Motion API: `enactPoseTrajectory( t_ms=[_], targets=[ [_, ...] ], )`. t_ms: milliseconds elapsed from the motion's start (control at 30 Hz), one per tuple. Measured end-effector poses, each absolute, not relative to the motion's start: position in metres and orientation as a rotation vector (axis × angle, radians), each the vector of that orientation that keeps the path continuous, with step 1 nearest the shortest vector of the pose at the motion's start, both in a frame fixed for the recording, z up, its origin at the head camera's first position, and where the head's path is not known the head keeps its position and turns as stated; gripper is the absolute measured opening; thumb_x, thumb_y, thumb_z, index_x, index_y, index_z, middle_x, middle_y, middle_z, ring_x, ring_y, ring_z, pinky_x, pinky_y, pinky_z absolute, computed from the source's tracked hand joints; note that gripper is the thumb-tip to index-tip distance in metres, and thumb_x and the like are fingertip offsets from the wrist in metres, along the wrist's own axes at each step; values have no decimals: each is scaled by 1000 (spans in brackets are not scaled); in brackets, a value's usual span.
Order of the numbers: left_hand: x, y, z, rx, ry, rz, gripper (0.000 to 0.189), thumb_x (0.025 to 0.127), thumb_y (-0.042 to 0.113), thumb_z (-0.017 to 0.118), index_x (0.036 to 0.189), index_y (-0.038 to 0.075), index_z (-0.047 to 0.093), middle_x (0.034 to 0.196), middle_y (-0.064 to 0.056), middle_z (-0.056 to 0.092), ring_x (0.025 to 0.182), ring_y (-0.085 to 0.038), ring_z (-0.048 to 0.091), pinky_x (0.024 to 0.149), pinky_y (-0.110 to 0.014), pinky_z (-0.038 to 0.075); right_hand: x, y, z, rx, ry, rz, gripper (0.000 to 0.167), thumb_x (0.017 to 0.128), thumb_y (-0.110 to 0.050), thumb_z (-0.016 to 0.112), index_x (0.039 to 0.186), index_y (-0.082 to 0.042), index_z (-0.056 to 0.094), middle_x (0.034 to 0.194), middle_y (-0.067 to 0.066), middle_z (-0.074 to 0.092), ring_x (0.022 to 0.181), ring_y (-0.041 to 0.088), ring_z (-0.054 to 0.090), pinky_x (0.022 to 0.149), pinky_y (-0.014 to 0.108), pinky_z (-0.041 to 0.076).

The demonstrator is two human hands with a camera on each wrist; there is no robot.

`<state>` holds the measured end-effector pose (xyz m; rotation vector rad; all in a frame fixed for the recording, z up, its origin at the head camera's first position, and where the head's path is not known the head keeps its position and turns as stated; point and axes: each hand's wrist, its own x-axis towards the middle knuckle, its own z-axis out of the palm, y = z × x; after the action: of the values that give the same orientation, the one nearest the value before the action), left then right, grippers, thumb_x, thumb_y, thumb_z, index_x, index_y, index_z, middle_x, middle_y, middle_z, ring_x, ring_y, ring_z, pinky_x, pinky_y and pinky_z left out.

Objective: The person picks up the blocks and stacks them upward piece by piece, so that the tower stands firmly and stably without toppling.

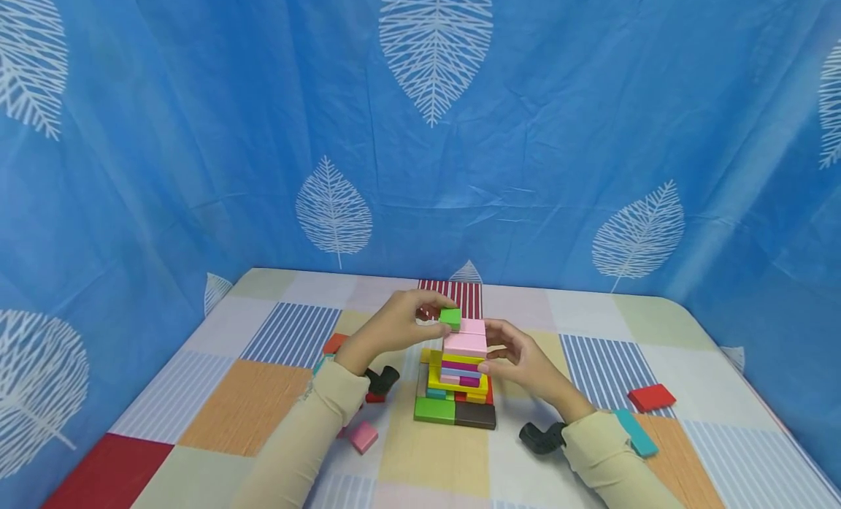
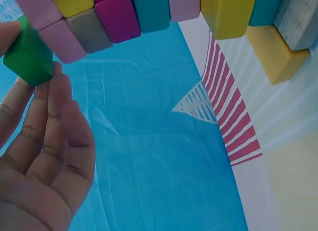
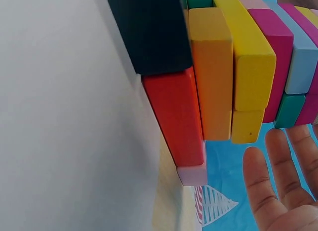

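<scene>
A tower of many-coloured wooden blocks (image 1: 465,344) stands on the patterned tablecloth, pink blocks on its top layers. At its upper left my left hand (image 1: 402,323) pinches a small green block (image 1: 450,318) between thumb and fingertips. In the left wrist view that green block (image 2: 30,54) is beside the tower's pink end blocks; whether it rests on the tower I cannot tell. My right hand (image 1: 525,361) is at the tower's right side, thumb near the front and fingers loosely extended. The right wrist view shows these fingers (image 3: 283,166) close to the block ends; contact is unclear.
A green block (image 1: 434,410) and a dark brown block (image 1: 475,415) lie at the tower's front base. To the right are a red block (image 1: 652,397) and a teal block (image 1: 635,432). A pink block (image 1: 364,437) lies left, near my sleeve. A blue curtain (image 1: 460,166) hangs behind.
</scene>
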<state>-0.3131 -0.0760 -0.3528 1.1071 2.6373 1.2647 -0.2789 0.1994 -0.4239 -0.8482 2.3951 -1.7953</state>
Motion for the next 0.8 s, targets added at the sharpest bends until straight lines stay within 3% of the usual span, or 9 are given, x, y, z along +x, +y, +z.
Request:
enactPoseTrajectory(
  t_ms=[467,667,800],
  targets=[
    [-314,-68,-354,1066,2636,1202,36,99,18,82,132,7,74,121,-7,75,113,-33,67,98,-39,59,-279,201,-424,-831,2406,-1778,65,97,-9,79,151,10,49,135,26,63,117,19,64,102,28,55],
    [-315,-82,-354,1028,2604,1241,58,99,25,82,151,8,63,142,-14,69,127,-33,64,102,-47,57,-278,200,-424,-823,2408,-1779,65,97,-8,80,151,9,49,135,26,64,117,19,64,102,29,55],
    [-317,-105,-355,1015,2606,1299,52,104,24,75,152,6,61,145,-18,66,128,-35,63,103,-51,55,-279,200,-425,-836,2408,-1783,66,96,-9,80,151,9,49,135,26,64,116,20,64,101,30,56]
  ],
)
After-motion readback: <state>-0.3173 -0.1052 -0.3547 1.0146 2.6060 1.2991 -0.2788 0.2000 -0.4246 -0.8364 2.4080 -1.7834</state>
